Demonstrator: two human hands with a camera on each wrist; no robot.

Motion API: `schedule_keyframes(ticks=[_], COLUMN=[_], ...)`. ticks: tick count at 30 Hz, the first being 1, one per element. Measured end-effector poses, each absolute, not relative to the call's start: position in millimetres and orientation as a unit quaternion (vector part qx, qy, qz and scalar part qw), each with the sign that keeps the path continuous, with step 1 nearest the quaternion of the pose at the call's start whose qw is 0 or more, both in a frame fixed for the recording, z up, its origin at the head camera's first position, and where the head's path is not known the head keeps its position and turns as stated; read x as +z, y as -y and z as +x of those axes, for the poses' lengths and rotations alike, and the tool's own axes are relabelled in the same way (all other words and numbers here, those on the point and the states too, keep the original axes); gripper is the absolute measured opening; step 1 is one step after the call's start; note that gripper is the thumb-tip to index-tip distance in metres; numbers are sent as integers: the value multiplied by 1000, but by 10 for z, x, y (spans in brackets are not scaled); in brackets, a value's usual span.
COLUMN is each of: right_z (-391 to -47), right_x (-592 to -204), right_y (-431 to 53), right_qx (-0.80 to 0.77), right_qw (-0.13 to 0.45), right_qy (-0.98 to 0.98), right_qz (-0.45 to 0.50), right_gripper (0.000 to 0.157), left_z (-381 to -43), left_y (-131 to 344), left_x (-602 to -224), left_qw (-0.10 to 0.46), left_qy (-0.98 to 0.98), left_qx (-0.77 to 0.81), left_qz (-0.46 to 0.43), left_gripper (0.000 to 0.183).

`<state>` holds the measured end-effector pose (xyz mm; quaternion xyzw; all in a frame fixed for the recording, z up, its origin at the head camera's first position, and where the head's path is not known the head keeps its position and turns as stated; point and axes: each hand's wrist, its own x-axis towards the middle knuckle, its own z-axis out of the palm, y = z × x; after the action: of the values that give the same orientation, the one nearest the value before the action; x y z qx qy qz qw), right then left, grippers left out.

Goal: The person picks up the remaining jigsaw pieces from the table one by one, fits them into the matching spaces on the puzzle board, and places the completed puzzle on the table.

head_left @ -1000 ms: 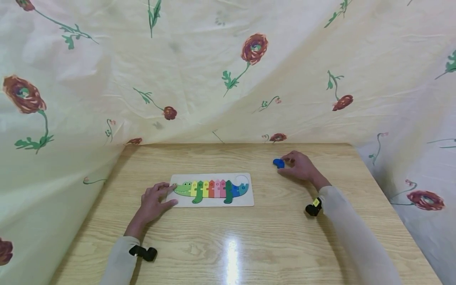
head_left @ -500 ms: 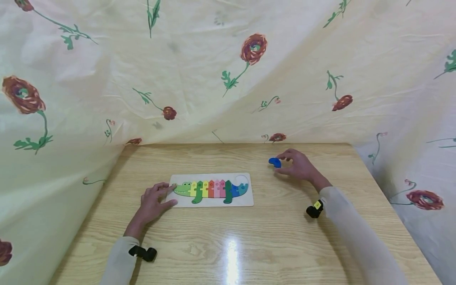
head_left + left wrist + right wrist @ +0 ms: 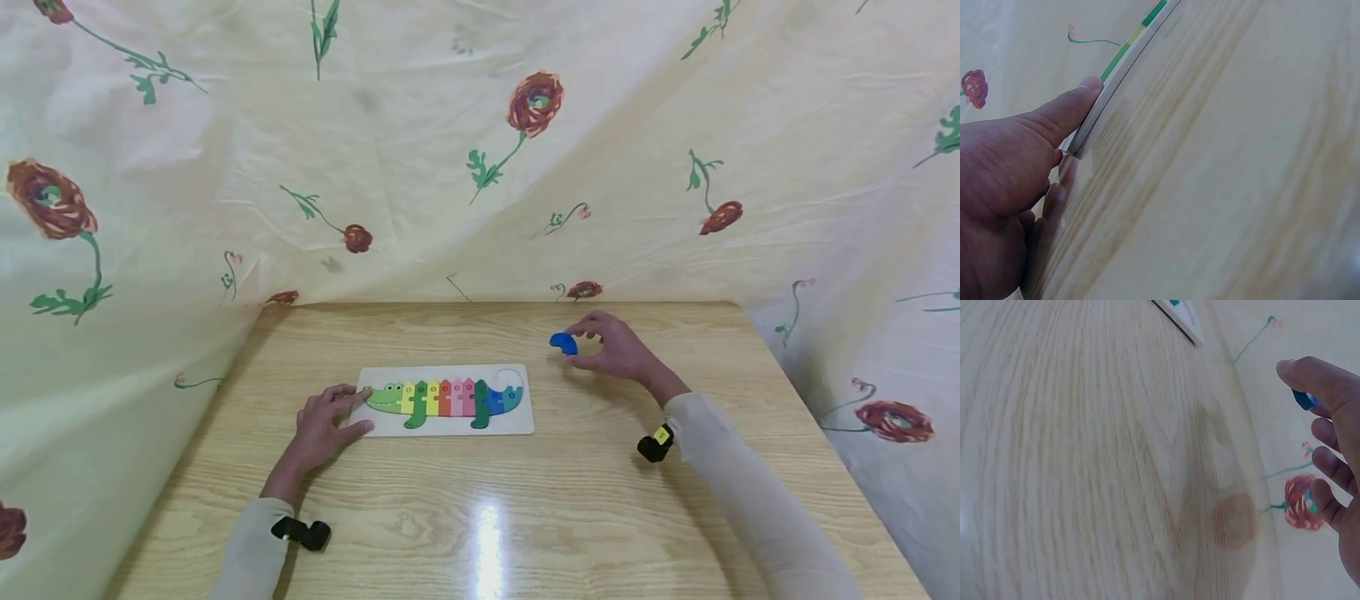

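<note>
In the head view a white puzzle board (image 3: 450, 429) lies on the table, carrying a crocodile of several coloured pieces; the tail end at its right shows a bare curved outline. My left hand (image 3: 324, 425) rests on the board's left end, the index finger by the green crocodile head (image 3: 386, 399). The left wrist view shows that thumb (image 3: 1069, 112) laid along the board's edge. Behind and right of the board, my right hand (image 3: 611, 348) pinches a curved blue puzzle piece (image 3: 562, 342) between thumb and fingers. In the right wrist view the hand mostly covers the blue piece (image 3: 1303, 399).
The wood-grain table (image 3: 420, 508) runs back to a flowered cloth (image 3: 420, 150) that hangs behind and at both sides. A black wrist camera (image 3: 302, 532) sits on the left sleeve and another black camera (image 3: 655, 445) on the right. Light reflects off the front of the table.
My right hand has moved left toward the puzzle board, carrying the blue piece. The left hand and the board have stayed put.
</note>
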<state>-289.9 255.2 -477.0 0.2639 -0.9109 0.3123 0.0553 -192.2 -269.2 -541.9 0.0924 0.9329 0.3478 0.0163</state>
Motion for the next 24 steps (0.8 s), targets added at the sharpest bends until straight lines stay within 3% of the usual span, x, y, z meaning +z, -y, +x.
schedule_keyframes(ticks=[24], right_z=[-2819], right_x=[-4867], right_y=[-2101], right_qx=[331], right_qw=[30], right_qy=[889], right_qz=[314], right_gripper=[40], left_z=[-1918], left_y=[2692], left_x=[-5425], left_qw=[5], left_qy=[-934], left_qx=[343], left_qz=[100], left_gripper=[62])
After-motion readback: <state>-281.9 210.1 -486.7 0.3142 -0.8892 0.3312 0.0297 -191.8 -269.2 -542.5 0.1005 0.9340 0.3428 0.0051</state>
